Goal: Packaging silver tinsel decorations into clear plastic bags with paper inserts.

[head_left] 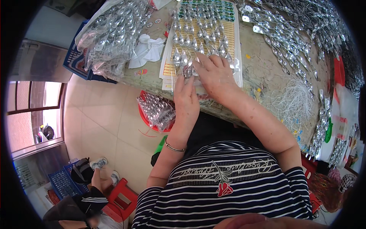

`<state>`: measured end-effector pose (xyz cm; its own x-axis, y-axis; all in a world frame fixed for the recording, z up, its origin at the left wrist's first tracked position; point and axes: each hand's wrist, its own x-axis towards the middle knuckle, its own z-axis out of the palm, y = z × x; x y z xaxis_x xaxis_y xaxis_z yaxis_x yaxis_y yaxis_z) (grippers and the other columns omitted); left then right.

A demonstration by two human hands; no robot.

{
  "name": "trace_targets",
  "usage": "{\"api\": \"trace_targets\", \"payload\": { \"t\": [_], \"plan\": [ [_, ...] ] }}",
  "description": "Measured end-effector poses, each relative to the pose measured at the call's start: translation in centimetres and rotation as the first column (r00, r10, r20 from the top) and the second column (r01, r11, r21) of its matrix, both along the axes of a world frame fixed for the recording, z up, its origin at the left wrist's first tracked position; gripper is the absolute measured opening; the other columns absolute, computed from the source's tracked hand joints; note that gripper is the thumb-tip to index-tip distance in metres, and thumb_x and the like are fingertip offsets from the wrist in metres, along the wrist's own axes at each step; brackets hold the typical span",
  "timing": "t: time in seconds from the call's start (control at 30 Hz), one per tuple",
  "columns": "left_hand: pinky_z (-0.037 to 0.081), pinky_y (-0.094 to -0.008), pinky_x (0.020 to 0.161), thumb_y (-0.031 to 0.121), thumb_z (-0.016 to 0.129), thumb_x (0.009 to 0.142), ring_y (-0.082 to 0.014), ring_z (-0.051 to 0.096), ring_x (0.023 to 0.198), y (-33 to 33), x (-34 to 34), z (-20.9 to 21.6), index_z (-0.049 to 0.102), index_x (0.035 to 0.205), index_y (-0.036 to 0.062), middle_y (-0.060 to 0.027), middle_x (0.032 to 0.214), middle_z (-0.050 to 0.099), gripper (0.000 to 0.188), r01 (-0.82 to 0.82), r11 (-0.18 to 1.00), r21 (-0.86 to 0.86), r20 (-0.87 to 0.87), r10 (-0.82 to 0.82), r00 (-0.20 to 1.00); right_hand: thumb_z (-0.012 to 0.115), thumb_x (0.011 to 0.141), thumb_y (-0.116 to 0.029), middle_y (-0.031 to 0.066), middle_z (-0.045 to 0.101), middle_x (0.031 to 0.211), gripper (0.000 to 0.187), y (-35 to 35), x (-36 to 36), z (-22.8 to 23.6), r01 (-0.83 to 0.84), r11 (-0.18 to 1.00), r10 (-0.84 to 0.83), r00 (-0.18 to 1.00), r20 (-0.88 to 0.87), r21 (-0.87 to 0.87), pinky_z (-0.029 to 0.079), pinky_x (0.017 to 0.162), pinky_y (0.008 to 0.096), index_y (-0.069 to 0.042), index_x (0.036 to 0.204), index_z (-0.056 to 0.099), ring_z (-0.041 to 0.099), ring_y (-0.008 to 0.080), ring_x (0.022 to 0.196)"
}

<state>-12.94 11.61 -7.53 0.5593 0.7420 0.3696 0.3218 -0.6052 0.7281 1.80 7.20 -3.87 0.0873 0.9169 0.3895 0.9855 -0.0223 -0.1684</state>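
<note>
Far left: blue crate [73,57] at the worktop [259,66] edge, a bulky clear bag [118,40] of silver twists leaning over it. Below, a red basin [142,114] holds another bagged lot [157,110]. Crumpled tissue [148,51] beside the big bag.

Centre: left hand [187,97] at the near edge of the worktop, fingers close together at the lower ends of the spirals [177,57]. Grip narrow; cannot tell whether anything is pinched. Spirals lie side by side on a printed sheet [232,36], yellow-striped with green ovals at the far end. Right hand [215,78] over their near right part, fingers bent, slightly apart; what it grips, if anything, is hidden.

Progress, judged: mid-batch. Two bagged lots look finished; the set under the hands is laid out in rough rows but seems not yet squared up. Plenty left: loose strands [289,45] heaped at right, well apart from the hands, with a tangle of white thread [295,101] nearer the person.

Spirals' look: bright, mirror-like silver, twisted lengthwise into leaf-shaped turns; seemingly some clear film about them, its edges hard to make out.
</note>
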Motion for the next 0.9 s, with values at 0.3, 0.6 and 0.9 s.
{"api": "trace_targets", "payload": {
  "t": [0.3,0.6,0.9],
  "plan": [
    [0.042,-0.039,0.102,-0.001,0.044,0.094,-0.0386,0.041,0.133,-0.2,0.0,0.9,0.045,0.137,0.0012,-0.0259,0.146,0.035,0.043,-0.016,0.999,-0.045,0.028,0.017,0.999,0.074,0.07,-0.018,0.0134,0.047,0.139,0.055,-0.2,-1.1,0.2,-0.061,0.996,0.06,0.998,-0.012,-0.07,0.029,0.107,0.0562,-0.001,0.121,0.059,0.047,0.0327,0.12],
    [0.034,-0.0423,0.109,-0.001,0.042,0.094,-0.0405,0.035,0.137,-1.1,-0.1,1.0,0.045,0.137,-0.0015,-0.0274,0.147,0.034,0.044,-0.032,0.999,0.025,0.021,0.032,0.999,0.077,0.069,-0.021,0.0212,0.033,0.148,0.078,-0.9,-1.6,-1.5,-0.047,0.995,0.042,0.997,-0.059,-0.089,0.026,0.11,0.0582,-0.002,0.136,0.043,0.036,0.0378,0.135],
    [0.026,-0.0471,0.112,-0.001,0.044,0.093,-0.0433,0.032,0.137,-2.0,-0.7,0.6,0.051,0.134,0.0001,-0.0244,0.148,0.035,0.042,-0.008,0.988,0.152,-0.057,0.016,0.998,0.058,0.078,-0.002,0.0245,0.033,0.147,0.059,-2.9,-0.4,-0.1,0.096,0.994,-0.101,0.989,-0.109,-0.054,0.027,0.112,0.0511,0.006,0.134,0.042,0.035,0.0395,0.134]
  ]
}}
